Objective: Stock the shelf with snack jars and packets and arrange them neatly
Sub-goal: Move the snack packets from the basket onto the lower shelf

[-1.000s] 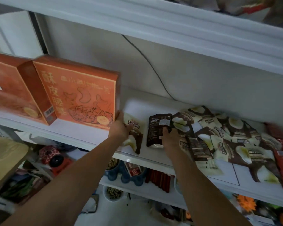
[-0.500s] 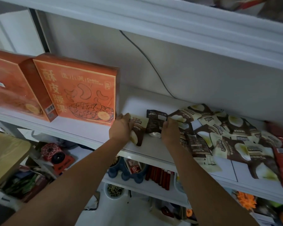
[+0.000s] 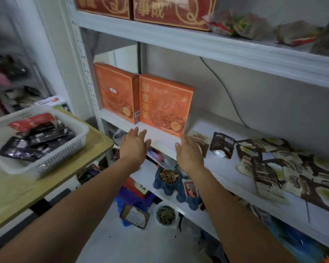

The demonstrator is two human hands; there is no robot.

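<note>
Packets (image 3: 264, 162) are heaped untidily on the shelf (image 3: 162, 142), more left unstocked in the basket (image 3: 61, 154); left hand (image 3: 134, 148) and right hand (image 3: 190, 155) are held empty, fingers spread.

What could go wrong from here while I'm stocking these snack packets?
The loose packets overlap in a heap that reaches the front edge of the shelf, so pushing more in may slide some off. The orange box stands upright right beside the nearest packets; a nudge could tip it. The left hand and right hand hover open, steadying neither.
</note>
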